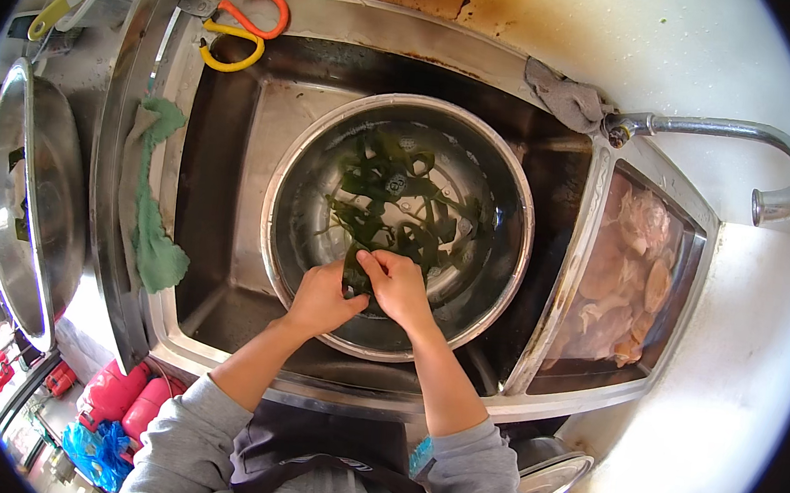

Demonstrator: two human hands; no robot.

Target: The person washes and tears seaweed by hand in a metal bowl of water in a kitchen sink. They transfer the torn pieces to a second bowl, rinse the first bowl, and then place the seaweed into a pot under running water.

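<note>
Dark green seaweed strips (386, 182) float in water inside a round stainless steel basin (515, 285), which stands in the sink (265, 165). Over the near part of the basin, my left hand (325, 300) and my right hand (395, 285) meet at one seaweed piece (356, 268). My right thumb and fingers pinch its upper edge. The left fingers are curled around its side, partly hidden behind it. Bubbles show on the water among the strips.
Scissors (245, 29) with orange and yellow handles lie at the sink's far left corner. A green cloth (157, 226) drapes over the left rim. To the right, raw meat (633, 267) sits in water in a second sink, near a metal faucet (729, 128). A metal bowl (60, 203) stands far left.
</note>
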